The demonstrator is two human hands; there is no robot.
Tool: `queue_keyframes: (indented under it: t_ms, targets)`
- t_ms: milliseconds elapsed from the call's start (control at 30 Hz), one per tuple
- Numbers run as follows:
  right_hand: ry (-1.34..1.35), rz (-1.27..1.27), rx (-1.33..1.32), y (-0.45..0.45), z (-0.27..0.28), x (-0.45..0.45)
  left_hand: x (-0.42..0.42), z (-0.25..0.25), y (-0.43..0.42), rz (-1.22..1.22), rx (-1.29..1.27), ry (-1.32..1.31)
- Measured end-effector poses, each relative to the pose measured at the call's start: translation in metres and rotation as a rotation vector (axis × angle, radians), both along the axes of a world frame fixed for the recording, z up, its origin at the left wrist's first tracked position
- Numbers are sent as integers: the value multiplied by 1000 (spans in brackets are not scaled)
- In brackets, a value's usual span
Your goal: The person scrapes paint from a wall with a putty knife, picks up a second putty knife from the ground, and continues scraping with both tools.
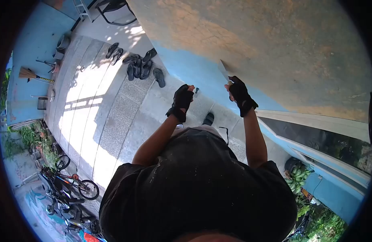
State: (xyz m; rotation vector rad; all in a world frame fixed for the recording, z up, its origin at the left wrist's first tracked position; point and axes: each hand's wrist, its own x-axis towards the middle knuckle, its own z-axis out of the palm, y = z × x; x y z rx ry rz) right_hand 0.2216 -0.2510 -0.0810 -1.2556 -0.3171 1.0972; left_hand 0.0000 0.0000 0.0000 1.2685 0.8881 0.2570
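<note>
My right hand (239,93), in a black fingerless glove, is closed around a scraper (224,69). The scraper's thin, flat blade points up along the wall (198,58), at or very near its surface. That wall is light blue low down, with a large worn brown and orange patch above. My left hand (182,101), gloved the same way, is held in front of my body with its fingers curled closed. Whether anything is inside them is hidden. A small dark object (197,90) shows just beside the left hand; I cannot tell if it touches the fingers.
Several dark sandals (145,69) lie on the paved floor (125,101) to the left. A black chair (115,11) and a ladder (83,11) stand beyond. Bicycles (88,189) and motorbikes are at lower left, a broom (29,74) at far left. A window (315,135) is on the right.
</note>
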Motion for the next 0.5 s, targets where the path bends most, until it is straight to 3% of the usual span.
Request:
queue_keyframes:
  t_ms: [33, 100, 167, 300, 433, 500]
  targets:
    - [-169, -31, -380, 92, 102, -26, 6, -3, -5, -16, 4, 13]
    - [-123, -154, -286, 181, 87, -70, -9, -9, 35, -30, 72, 29]
    - [-165, -171, -317, 208, 74, -88, -10, -21, 35, -51, 57, -53]
    - [-75, -154, -319, 216, 100, -118, -27, -13, 47, -100, 121, -38]
    - [-281, -238, -254, 185, 126, -150, -41, -26, 55, -188, 219, -77]
    - [-355, -310, -181, 173, 130, -166, -38, -19, 52, -153, -235, -156]
